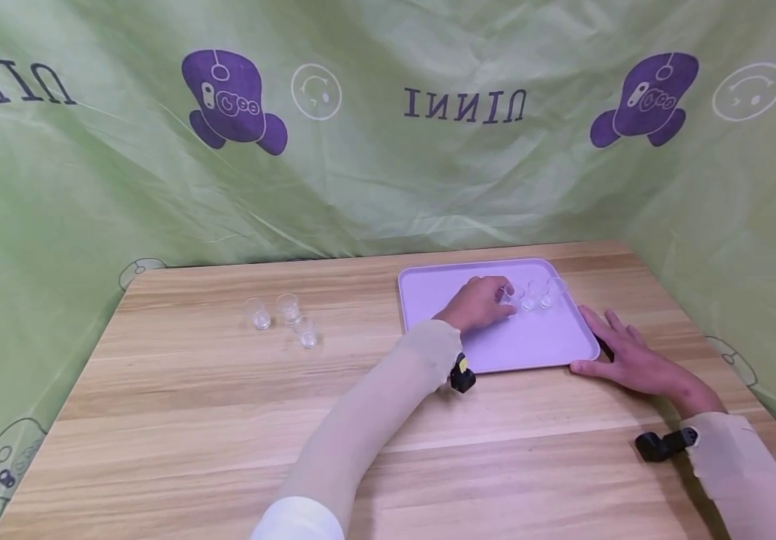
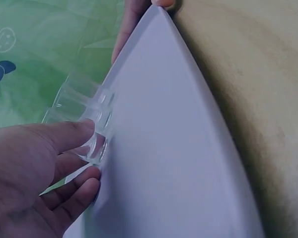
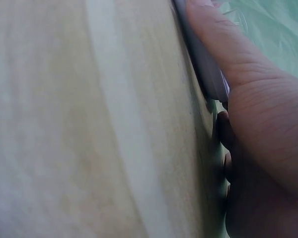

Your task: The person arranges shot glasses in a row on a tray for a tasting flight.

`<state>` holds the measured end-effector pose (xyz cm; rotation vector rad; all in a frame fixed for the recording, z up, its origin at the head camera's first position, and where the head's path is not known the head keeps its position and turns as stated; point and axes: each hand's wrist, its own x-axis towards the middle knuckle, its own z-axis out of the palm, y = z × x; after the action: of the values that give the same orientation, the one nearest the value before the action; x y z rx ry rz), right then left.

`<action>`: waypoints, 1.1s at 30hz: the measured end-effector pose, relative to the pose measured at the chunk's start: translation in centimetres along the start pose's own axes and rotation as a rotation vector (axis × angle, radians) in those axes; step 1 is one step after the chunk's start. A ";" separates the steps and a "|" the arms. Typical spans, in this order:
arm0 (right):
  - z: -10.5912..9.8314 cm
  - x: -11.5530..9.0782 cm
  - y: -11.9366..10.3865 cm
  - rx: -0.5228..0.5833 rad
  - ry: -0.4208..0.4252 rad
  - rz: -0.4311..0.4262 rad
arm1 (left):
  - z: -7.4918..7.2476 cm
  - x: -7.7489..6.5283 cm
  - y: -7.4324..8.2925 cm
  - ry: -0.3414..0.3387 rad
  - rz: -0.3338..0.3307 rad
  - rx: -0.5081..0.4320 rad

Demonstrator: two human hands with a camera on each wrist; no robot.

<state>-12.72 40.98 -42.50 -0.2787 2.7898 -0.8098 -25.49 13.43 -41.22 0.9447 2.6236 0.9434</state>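
On the right part of the purple tray (image 1: 428, 289), a row of small clear cups (image 1: 529, 297) stands close together. My left hand (image 1: 478, 302) reaches over the tray and pinches the leftmost cup (image 2: 95, 148) between thumb and fingers. Its base is at the tray surface, beside the other cups (image 2: 105, 119). At the tray's front right corner, my right hand (image 1: 633, 362) rests with fingers extended. The right thumb (image 3: 221, 37) lies along the tray's edge, and the other fingers are partly hidden in the right wrist view.
Three more clear cups, a left one (image 1: 259, 315), a rear one (image 1: 288, 309) and a front one (image 1: 307, 332), stand grouped on the left of the wooden table (image 1: 192, 397). A green printed cloth (image 1: 374, 180) hangs behind the table and along its sides.
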 end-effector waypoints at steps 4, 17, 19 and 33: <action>0.0 0.0 0.0 -0.005 0.000 0.001 | 0.2 0.1 0.2 0.009 -0.017 0.022; 0.0 -0.1 -0.1 0.003 0.005 -0.011 | 0.6 0.3 -0.1 -0.010 -0.056 0.032; 0.0 -0.1 -0.1 0.003 0.006 -0.011 | 0.6 0.3 -0.1 -0.011 -0.055 0.030; 0.0 0.0 -0.1 -0.001 0.009 -0.025 | 0.9 0.4 -0.3 -0.007 -0.054 0.062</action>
<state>-12.69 40.92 -42.39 -0.3110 2.8006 -0.8173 -25.57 13.97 -42.13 0.8845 2.6725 0.8495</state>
